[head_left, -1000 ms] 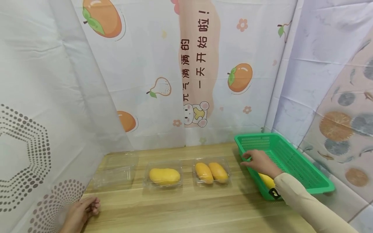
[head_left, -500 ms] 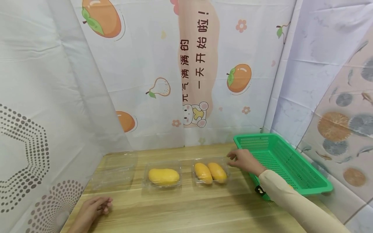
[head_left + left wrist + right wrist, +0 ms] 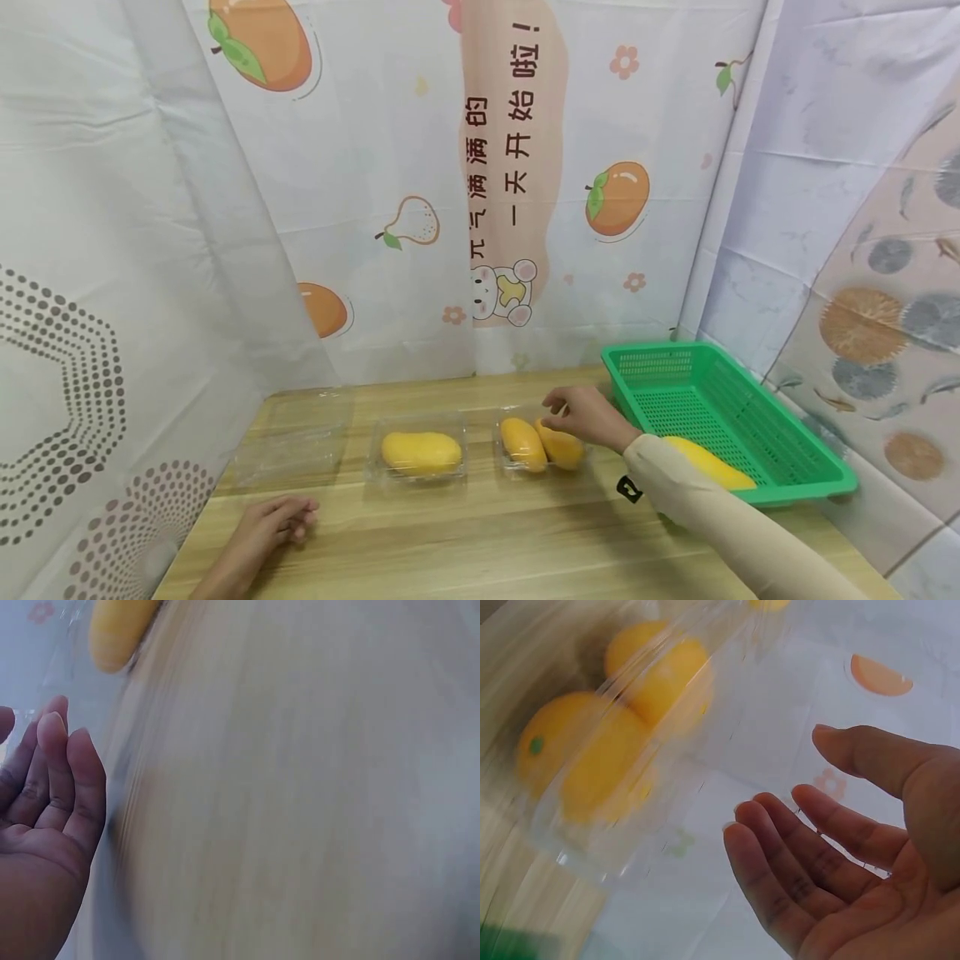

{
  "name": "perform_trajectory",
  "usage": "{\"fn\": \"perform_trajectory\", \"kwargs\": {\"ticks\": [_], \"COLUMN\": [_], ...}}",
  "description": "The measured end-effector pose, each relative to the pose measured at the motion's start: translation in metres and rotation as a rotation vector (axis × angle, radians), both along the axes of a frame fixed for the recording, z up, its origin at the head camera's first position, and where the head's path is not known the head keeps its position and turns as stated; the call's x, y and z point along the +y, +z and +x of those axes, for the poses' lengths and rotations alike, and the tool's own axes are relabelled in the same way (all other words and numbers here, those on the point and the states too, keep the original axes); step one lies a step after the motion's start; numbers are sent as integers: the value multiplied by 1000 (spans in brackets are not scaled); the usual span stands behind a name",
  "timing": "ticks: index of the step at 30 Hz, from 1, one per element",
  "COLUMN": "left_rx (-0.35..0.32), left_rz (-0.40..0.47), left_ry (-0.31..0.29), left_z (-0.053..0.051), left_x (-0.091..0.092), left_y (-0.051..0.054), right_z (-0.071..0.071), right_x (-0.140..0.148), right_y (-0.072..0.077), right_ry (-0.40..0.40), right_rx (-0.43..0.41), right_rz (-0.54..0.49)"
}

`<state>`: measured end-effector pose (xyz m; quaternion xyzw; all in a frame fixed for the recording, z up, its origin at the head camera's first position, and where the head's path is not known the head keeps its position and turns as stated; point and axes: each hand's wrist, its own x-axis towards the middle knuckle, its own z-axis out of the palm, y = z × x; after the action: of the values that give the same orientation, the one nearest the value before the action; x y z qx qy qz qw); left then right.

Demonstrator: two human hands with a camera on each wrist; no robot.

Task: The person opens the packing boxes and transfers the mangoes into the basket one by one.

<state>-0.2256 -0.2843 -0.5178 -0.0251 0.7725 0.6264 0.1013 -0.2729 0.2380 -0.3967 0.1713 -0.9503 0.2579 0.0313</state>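
Hovering near a box (image 3: 517, 412) of two mangoes (image 3: 522, 444), the right hand (image 3: 588, 417) is loosely curved; right of it, a basket (image 3: 795, 433) holds a yellow fruit (image 3: 708, 464). Beyond the loosely curled left hand (image 3: 272, 527) stands an empty box (image 3: 288, 457); rightward, a one-mango box (image 3: 408, 478).

A wooden table (image 3: 450, 542) is spreading its pale grain across the foreground, while a white curtain (image 3: 337, 167) is hanging behind it, showing printed orange fruits (image 3: 618, 202), small flowers (image 3: 624, 61) and a cartoon animal (image 3: 483, 293) (it is sitting below two columns of Chinese characters (image 3: 519, 144)). On the left a white cloth (image 3: 82, 183) is displaying brown dots (image 3: 111, 350); on the right a pale cloth (image 3: 795, 183) is carrying brown and grey prints (image 3: 861, 325).
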Motion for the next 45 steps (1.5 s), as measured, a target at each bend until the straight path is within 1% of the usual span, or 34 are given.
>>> {"fn": "perform_trajectory", "kwargs": {"ticks": [6,11,15,19,22,28,30,32,35,39,42,45], "left_rx": [-4,6,13,23,26,15,19,17,16,12,21,29], "left_rz": [12,28,24,11,10,30,35,38,43,63,83,95], "left_ry": [-23,-45,-63,-55,-38,0,8,14,29,54,56,47], "left_z": [-5,-8,-12,-15,-17,-20,-20,-21,-21,-22,-23,-24], "left_x": [11,19,29,37,42,50,52,53,52,53,55,56], "left_y": [-2,-4,-5,-4,-3,-3,-3,-4,-5,-5,-4,-4], "right_z": [-4,-7,-9,-9,-10,-11,-11,-10,-8,-5,-5,-8], "right_x": [-26,-50,-69,-87,-101,-130,-139,-149,-163,-181,-193,-207], "right_y": [-4,-6,-9,-12,-15,-22,-25,-29,-31,-27,-26,-28], "right_ry": [17,60,109,189,229,286,303,310,313,345,367,375], "right_rx": [-5,-22,-4,40,52,-20,-27,-16,-5,19,62,106], "right_rz": [12,5,29,31,34,1,2,26,76,126,178,242]}}
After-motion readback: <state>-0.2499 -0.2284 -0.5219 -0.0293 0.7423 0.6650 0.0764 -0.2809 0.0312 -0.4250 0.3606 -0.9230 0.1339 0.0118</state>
